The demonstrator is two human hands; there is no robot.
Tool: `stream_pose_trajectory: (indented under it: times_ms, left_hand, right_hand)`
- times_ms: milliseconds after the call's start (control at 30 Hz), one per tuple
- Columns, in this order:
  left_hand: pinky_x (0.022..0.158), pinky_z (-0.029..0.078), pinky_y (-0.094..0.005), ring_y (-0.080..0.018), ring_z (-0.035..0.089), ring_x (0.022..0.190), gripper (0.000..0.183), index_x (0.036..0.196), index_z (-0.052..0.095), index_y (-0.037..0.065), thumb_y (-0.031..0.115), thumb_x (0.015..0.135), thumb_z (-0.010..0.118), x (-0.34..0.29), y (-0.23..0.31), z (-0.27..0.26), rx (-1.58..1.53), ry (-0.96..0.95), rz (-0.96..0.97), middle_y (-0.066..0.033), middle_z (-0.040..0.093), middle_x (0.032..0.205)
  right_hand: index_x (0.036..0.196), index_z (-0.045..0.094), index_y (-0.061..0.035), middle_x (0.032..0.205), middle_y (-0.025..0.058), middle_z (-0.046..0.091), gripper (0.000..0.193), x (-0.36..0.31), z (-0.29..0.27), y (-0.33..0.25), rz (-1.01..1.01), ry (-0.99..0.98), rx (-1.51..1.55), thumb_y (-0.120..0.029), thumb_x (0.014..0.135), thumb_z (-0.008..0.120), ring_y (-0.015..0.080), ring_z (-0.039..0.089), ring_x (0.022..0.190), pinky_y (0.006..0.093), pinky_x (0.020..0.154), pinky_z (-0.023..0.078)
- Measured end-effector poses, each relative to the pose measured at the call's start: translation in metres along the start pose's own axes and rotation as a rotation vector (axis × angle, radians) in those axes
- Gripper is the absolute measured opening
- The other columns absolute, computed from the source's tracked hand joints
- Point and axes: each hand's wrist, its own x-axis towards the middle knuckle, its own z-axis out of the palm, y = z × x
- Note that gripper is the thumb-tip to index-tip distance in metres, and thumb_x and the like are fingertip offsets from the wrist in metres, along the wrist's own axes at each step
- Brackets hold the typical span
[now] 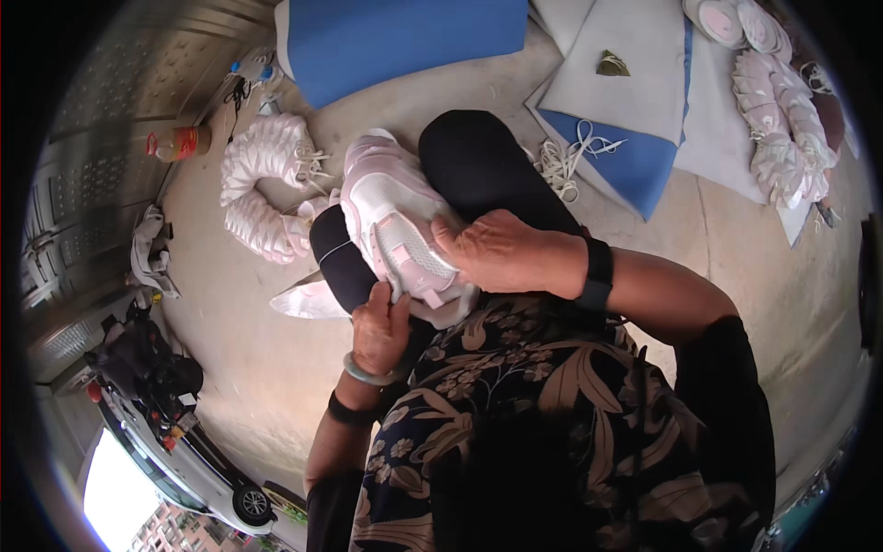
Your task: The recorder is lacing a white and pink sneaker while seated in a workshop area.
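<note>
A pink and white shoe upper [386, 198] lies across my lap between my knees, its toe end pointing away and its tongue [414, 271] facing up. My left hand [377, 333] pinches the upper's edge near the opening, beside the tongue. From the other side my right hand [515, 253] grips it, thumb on the mesh and fingers tucked out of sight. Left of my knee, another pale pink piece [311, 299] rests low, partly hidden by my leg. Whether a lace sits in my left fingertips is too small to tell.
A curved stack of shoe uppers [262, 175] lies on the floor at left, near a bottle [179, 143]. White laces [566, 166] lie beyond my right knee, by blue and white sheets [616, 101]. More stacked uppers [782, 129] are at far right. A car [193, 469] stands at lower left.
</note>
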Motion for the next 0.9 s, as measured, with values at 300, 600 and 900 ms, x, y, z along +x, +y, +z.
stream_pose_trajectory:
  times_ms: [300, 600, 900]
  left_hand:
    - [0.051, 0.048, -0.0205, -0.0091, 0.057, 0.057, 0.006, 0.087, 0.052, 0.000, -0.001, 0.083, 0.057, 0.004, 0.002, -0.013, -0.485, -0.200, -0.343, -0.0064, 0.062, 0.074]
    - [0.059, 0.051, -0.0224, -0.0111, 0.061, 0.068, 0.020, 0.090, 0.057, 0.002, -0.004, 0.075, 0.068, 0.017, -0.006, -0.024, -0.868, -0.283, -0.555, -0.0075, 0.064, 0.083]
    - [0.063, 0.051, -0.0243, -0.0124, 0.063, 0.074, 0.024, 0.090, 0.063, 0.001, -0.006, 0.069, 0.072, 0.026, -0.004, -0.030, -0.771, -0.318, -0.589, -0.0079, 0.066, 0.085]
  right_hand:
    - [0.091, 0.062, -0.0052, 0.066, 0.0026, 0.056, 0.014, -0.072, 0.002, 0.204, 0.682, 0.485, 1.015, -0.017, 0.087, 0.056, 0.0091, 0.054, 0.062, 0.0235, 0.054, 0.044]
    - [0.097, 0.064, -0.0094, 0.091, 0.0182, 0.062, 0.026, -0.133, 0.173, 0.332, 0.939, 0.197, 0.230, -0.007, 0.074, 0.052, 0.0369, 0.059, 0.088, 0.0442, 0.080, 0.047]
    - [0.100, 0.062, -0.0077, 0.113, 0.0176, 0.054, 0.031, -0.094, 0.213, 0.355, 1.046, 0.083, 0.238, -0.021, 0.073, 0.056, 0.0356, 0.050, 0.108, 0.0446, 0.094, 0.034]
